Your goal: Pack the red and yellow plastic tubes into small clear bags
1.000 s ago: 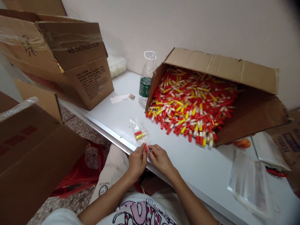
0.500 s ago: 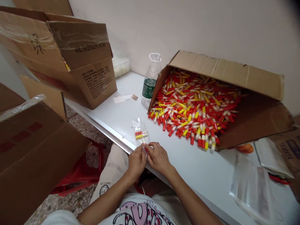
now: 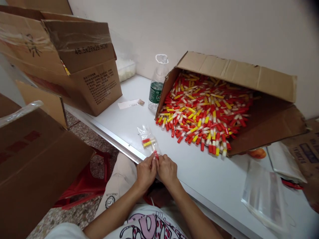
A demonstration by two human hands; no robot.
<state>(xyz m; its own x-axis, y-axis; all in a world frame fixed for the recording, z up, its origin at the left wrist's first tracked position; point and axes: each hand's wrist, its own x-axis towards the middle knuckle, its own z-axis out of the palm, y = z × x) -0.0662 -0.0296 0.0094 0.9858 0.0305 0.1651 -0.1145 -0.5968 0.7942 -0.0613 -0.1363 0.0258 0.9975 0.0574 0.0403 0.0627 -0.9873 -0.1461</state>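
My left hand (image 3: 146,171) and my right hand (image 3: 167,168) are side by side at the table's front edge, thumbs nearly touching. Both are closed on the near end of a clear plastic bag (image 3: 146,132), which lies stretched away from me on the table. Inside it show a few small two-coloured plastic tubes (image 3: 149,143), red, yellow and white; one with a red end is close to my fingertips. Just what the fingers pinch at the bag's end is hidden. Beyond my right hand, a heap of similar tubes (image 3: 199,113) spills from a tipped cardboard box (image 3: 239,74).
On the white table (image 3: 119,129) stand a clear bottle (image 3: 156,91) with a green label and a tall carton (image 3: 99,76). A paper strip (image 3: 131,104) lies near them. Clear bags (image 3: 264,196) are stacked at right. Another carton (image 3: 42,166) and a red stool (image 3: 84,186) are at left.
My right hand has turned and its fingers have curled in beside the left. More of the red-ended tube shows in the bag. The view has shifted slightly.
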